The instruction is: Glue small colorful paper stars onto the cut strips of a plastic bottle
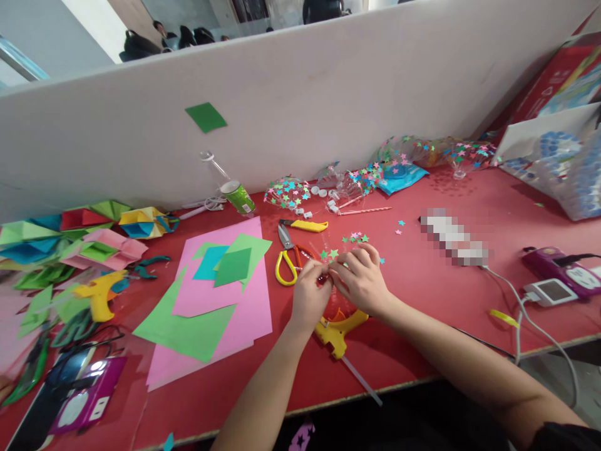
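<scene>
Near the front edge of the red table (451,300), the left hand (312,294) and right hand (361,275) meet, fingertips drawn together over a small piece (323,277); it sits between them, mostly hidden, and how firmly either hand pinches it, nobody can tell. Right beside the fingers, thin flat stars (333,254) scatter across the smooth top. Below the hands lies a glue gun (335,341), yellow plastic, a translucent stick (362,381) poking out. To the left, scissors (286,266) with looped handles, then overlapping matte sheets (201,335), pink and green; farther out, sharply creased paper lanterns (103,247). At the back, rounded clear plastic balls (287,193), star-dotted, line a pale, smooth partition (328,94). Over its top: a room with dark chairs (139,47).
</scene>
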Demonstrator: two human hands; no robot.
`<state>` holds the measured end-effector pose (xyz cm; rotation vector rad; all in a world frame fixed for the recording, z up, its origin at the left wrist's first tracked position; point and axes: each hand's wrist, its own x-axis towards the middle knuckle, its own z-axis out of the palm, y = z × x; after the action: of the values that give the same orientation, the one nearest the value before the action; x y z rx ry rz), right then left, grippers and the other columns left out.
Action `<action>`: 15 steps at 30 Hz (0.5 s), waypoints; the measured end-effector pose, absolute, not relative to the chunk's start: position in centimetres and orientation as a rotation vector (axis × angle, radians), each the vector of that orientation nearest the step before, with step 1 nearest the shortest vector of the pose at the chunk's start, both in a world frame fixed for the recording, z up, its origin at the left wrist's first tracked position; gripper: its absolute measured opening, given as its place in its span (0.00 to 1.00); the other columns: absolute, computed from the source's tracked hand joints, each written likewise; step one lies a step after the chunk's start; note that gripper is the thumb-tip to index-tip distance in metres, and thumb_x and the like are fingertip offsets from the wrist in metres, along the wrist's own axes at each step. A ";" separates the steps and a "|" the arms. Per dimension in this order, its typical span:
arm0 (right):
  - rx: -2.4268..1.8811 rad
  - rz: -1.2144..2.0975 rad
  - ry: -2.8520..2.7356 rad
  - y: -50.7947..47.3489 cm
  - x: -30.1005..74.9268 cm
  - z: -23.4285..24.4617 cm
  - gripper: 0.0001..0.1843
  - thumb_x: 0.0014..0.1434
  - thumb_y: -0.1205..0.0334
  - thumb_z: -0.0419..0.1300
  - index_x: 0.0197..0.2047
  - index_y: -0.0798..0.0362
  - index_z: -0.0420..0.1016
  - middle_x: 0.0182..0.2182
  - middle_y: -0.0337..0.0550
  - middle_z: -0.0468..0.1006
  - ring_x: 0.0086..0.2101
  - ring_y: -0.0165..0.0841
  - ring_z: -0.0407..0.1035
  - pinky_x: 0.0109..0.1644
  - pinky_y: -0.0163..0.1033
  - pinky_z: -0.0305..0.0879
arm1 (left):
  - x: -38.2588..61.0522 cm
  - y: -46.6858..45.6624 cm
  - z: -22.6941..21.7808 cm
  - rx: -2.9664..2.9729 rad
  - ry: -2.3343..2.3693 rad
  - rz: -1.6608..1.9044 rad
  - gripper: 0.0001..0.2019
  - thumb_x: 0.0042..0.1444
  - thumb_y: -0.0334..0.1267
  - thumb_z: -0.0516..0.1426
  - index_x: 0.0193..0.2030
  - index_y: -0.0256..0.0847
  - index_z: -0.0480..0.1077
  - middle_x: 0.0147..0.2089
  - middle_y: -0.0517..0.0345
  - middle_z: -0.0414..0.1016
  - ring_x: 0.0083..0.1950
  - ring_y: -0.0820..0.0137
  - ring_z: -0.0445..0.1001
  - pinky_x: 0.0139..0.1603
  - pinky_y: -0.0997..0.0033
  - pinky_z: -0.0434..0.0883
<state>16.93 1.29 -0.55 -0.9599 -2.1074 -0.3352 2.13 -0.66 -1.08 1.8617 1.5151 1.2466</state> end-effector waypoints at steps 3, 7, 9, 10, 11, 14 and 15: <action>-0.942 -0.323 -2.121 1.3 17.0 -0.6 0.05 0.62 0.65 0.58 0.35 0.48 0.74 0.33 0.39 0.76 0.37 0.34 0.62 0.59 0.47 0.53 | 2.0 -0.6 -1.1 1.871 1.512 1.249 0.07 0.53 0.25 0.55 0.29 0.40 0.69 0.32 0.61 0.67 0.35 0.71 0.69 0.40 0.72 0.67; -0.908 -0.298 -2.115 1.4 17.1 -0.9 0.05 0.61 0.66 0.58 0.35 0.48 0.73 0.32 0.39 0.75 0.37 0.34 0.62 0.60 0.48 0.53 | 2.0 -0.6 -1.2 1.871 1.502 1.261 0.07 0.54 0.25 0.56 0.31 0.41 0.70 0.33 0.60 0.68 0.36 0.71 0.70 0.41 0.72 0.68; -0.912 -0.291 -2.112 1.4 17.1 -0.9 0.05 0.61 0.66 0.58 0.34 0.48 0.73 0.32 0.39 0.75 0.37 0.34 0.62 0.60 0.48 0.53 | 2.0 -0.6 -1.2 1.872 1.492 1.266 0.07 0.54 0.25 0.56 0.31 0.41 0.70 0.33 0.60 0.68 0.36 0.71 0.70 0.41 0.72 0.68; -0.913 -0.291 -2.116 1.4 17.1 -1.0 0.05 0.62 0.66 0.58 0.34 0.48 0.73 0.32 0.38 0.75 0.37 0.34 0.62 0.60 0.48 0.53 | 2.0 -0.6 -1.2 1.874 1.492 1.264 0.07 0.53 0.24 0.56 0.31 0.41 0.70 0.33 0.61 0.68 0.36 0.71 0.70 0.41 0.72 0.68; -0.914 -0.294 -2.122 1.4 17.1 -1.0 0.05 0.62 0.66 0.58 0.34 0.48 0.73 0.31 0.38 0.75 0.37 0.34 0.62 0.60 0.48 0.53 | 2.1 -0.6 -1.2 1.875 1.495 1.263 0.07 0.53 0.24 0.56 0.31 0.41 0.70 0.32 0.61 0.68 0.36 0.71 0.70 0.41 0.72 0.68; -0.906 -0.308 -2.135 1.4 17.1 -1.0 0.06 0.62 0.65 0.58 0.34 0.48 0.74 0.31 0.38 0.75 0.37 0.34 0.61 0.60 0.48 0.52 | 2.1 -0.6 -1.2 1.877 1.503 1.263 0.08 0.52 0.23 0.55 0.30 0.40 0.70 0.33 0.61 0.68 0.36 0.71 0.70 0.41 0.73 0.68; -0.897 -0.317 -2.133 1.4 17.1 -0.9 0.05 0.62 0.66 0.58 0.34 0.48 0.74 0.31 0.38 0.75 0.37 0.34 0.61 0.60 0.48 0.52 | 2.1 -0.6 -1.2 1.879 1.502 1.267 0.08 0.52 0.23 0.55 0.30 0.40 0.70 0.33 0.61 0.68 0.36 0.71 0.70 0.41 0.73 0.68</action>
<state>17.13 1.44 -0.94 -0.8972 -2.1332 -0.3168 2.07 -0.63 -1.24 1.8793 1.5023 1.2673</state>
